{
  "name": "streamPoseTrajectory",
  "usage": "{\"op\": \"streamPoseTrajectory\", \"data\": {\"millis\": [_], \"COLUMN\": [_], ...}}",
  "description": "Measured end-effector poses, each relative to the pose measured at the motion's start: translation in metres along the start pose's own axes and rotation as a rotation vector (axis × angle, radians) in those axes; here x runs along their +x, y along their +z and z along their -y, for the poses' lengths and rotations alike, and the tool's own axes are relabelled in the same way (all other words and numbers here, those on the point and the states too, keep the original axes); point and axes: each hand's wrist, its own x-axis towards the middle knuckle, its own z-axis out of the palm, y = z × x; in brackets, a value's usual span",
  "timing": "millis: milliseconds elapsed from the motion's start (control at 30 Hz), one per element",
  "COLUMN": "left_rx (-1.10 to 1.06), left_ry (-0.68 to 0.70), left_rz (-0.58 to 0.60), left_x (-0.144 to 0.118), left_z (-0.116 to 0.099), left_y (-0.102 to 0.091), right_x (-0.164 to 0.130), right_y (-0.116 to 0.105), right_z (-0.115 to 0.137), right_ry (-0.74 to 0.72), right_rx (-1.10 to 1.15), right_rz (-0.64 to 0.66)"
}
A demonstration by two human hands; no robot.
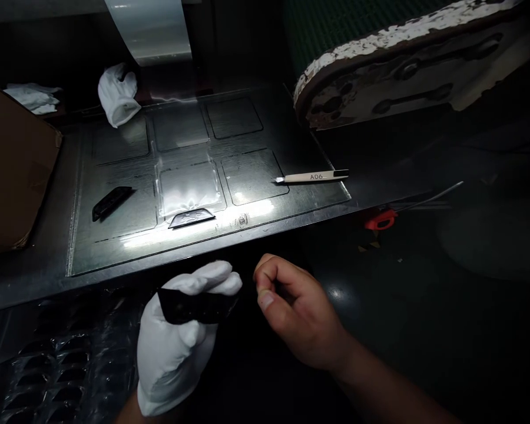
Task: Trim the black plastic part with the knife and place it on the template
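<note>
While the left hand [176, 347], in a white cloth glove, is closed around a small flat black plastic part [196, 306] held just below the front edge of the bench, the bare right hand [298, 312] hovers just beside it with fingers curled and thumb against forefinger, holding nothing that can be made out. The grip looks light and is taken at the part's upper edge, so it could slip from the smooth glove and drop into the dark gap below; a bare fingertip could also smudge its glossy face. The surface is a dark metal work plate [115, 253] marked into square recesses, carrying a clear plastic film square [188, 188], two more black parts [110, 202] [191, 218], a white pen-like tool labelled A06 [311, 176] and a crumpled white glove [117, 94]. A brown cardboard box [13, 171] stands at left; the room is very dim.
</note>
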Motion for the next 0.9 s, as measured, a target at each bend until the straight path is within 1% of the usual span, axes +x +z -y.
{"op": "streamPoseTrajectory", "data": {"millis": [100, 167, 233, 300, 367, 467, 567, 700, 767, 900], "left_rx": [-0.019, 0.037, 0.122, 0.174, 0.147, 0.026, -0.025, 0.002, 0.009, -0.064], "left_ry": [0.018, 0.048, 0.050, 0.041, 0.051, 0.077, 0.071, 0.078, 0.070, 0.037], "left_rz": [0.023, 0.026, 0.040, 0.048, 0.030, -0.017, -0.032, -0.012, -0.009, -0.096], "left_x": [0.001, -0.001, -0.005, -0.008, -0.008, -0.005, 0.000, 0.001, 0.000, 0.000], "left_z": [0.000, -0.002, -0.002, -0.001, -0.001, 0.000, -0.001, -0.001, 0.000, 0.000], "left_y": [0.000, -0.003, -0.006, -0.008, -0.007, -0.002, 0.002, 0.000, -0.002, -0.002], "right_x": [0.000, 0.001, 0.002, 0.004, 0.005, 0.006, 0.006, 0.005, 0.006, 0.006], "right_y": [-0.003, -0.003, -0.001, 0.001, 0.001, 0.001, 0.000, 0.001, 0.002, 0.003], "right_z": [0.002, 0.004, 0.005, 0.005, 0.002, -0.003, -0.002, 0.004, 0.002, -0.013], "right_ry": [0.062, 0.159, 0.255, 0.300, 0.314, 0.365, 0.376, 0.361, 0.361, 0.361], "right_rx": [0.004, 0.017, 0.059, 0.069, 0.023, -0.036, -0.004, 0.063, 0.077, -0.050], "right_rz": [0.040, 0.093, 0.140, 0.141, 0.102, 0.060, 0.076, 0.129, 0.157, 0.080]}}
